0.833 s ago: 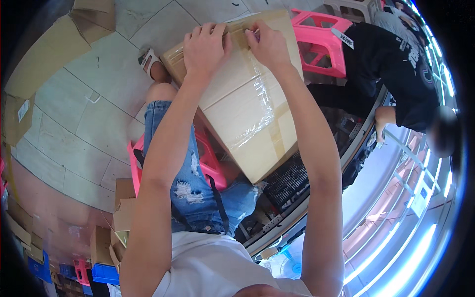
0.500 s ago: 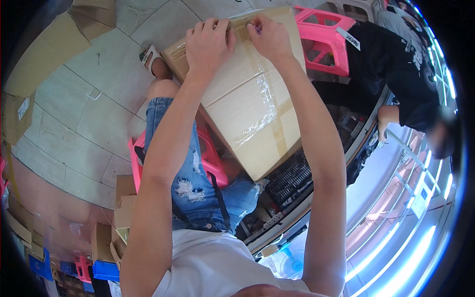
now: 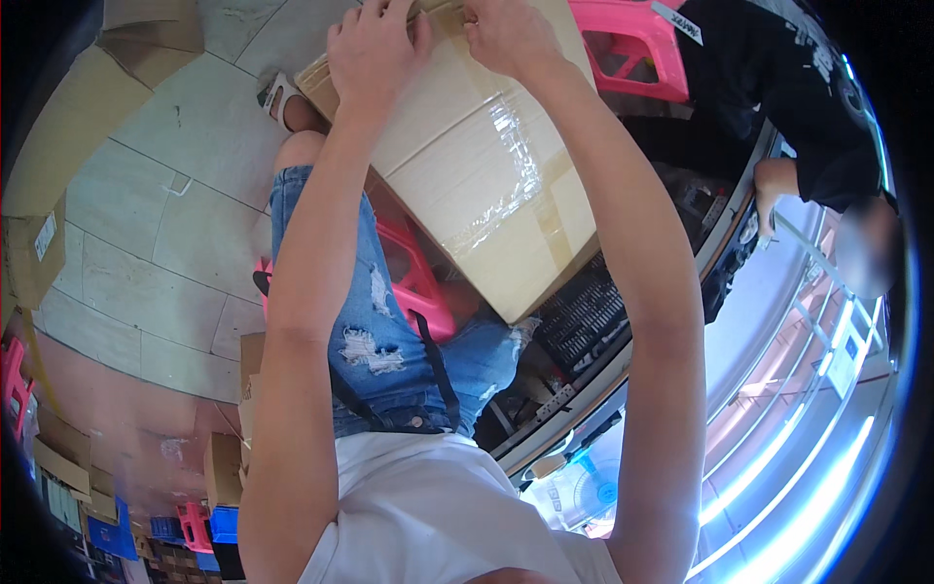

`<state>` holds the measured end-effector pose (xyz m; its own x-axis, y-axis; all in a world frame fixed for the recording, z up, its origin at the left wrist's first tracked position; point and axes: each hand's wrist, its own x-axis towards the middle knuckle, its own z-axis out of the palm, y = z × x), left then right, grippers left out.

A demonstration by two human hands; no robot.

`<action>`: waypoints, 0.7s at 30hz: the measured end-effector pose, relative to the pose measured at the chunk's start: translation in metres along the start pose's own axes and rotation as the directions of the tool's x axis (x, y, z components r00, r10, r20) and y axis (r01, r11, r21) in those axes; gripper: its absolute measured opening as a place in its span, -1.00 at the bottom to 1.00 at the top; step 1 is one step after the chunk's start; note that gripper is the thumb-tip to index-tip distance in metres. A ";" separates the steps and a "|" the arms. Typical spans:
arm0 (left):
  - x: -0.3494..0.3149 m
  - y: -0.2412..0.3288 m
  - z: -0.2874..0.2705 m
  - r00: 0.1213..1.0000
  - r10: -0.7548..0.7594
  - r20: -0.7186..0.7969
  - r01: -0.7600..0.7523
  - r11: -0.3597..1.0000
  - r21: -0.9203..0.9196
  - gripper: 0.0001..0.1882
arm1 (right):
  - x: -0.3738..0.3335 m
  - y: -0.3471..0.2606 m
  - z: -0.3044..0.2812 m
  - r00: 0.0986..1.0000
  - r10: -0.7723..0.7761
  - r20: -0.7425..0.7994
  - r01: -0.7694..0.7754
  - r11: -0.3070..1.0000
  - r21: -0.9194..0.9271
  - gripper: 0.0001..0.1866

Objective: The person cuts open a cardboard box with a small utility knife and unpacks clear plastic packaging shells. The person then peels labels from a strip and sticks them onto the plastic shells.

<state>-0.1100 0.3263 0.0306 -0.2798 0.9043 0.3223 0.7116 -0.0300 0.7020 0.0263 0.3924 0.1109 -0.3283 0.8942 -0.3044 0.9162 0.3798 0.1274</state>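
A large brown cardboard box [image 3: 418, 175] lies tilted across the space above my legs, its flat face crossed by clear, shiny packing tape [image 3: 511, 156]. On its far left part rests my left hand [image 3: 375, 54], fingers spread over the edge and thumb apart, with nothing visible in it. My right hand [image 3: 511, 39] is at the same far end, a short gap to the right. Its fingers are curled in against the box, and whatever they pinch is hidden. The top of the picture cuts off the box's far edge.
Pink plastic stools stand beyond the box [image 3: 637, 54] and beneath it [image 3: 413, 277]. To its right are a black plastic crate [image 3: 584, 316] and a co-worker in black clothing [image 3: 778, 88]. Open cartons [image 3: 68, 136] lie at far left; a blue fan [image 3: 589, 482] is at lower right.
The view has shifted, so the box and both hands sit higher in the picture. Both hands stay at the box's far end. A small purple spot at my right fingertips no longer shows.
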 end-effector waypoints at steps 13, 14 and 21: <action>-0.009 0.017 -0.003 0.999 -0.033 0.022 0.033 0.999 0.009 -0.72 | -0.072 0.025 0.007 0.983 0.076 0.170 -0.071 0.997 -0.034 -0.81; -0.008 0.017 -0.004 0.999 -0.031 0.020 0.031 1.000 0.008 -0.72 | -0.078 0.025 0.004 0.972 0.083 0.221 -0.078 0.996 -0.030 -0.80; -0.001 0.024 -0.003 1.000 0.002 0.030 -0.003 1.000 0.014 -0.68 | -0.100 0.048 0.012 0.991 0.057 0.125 -0.057 0.998 -0.003 -0.82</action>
<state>-0.0948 0.3233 0.0495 -0.2589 0.9166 0.3048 0.7211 -0.0266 0.6924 0.1057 0.3186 0.1362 -0.2442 0.8779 -0.4119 0.9328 0.3287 0.1475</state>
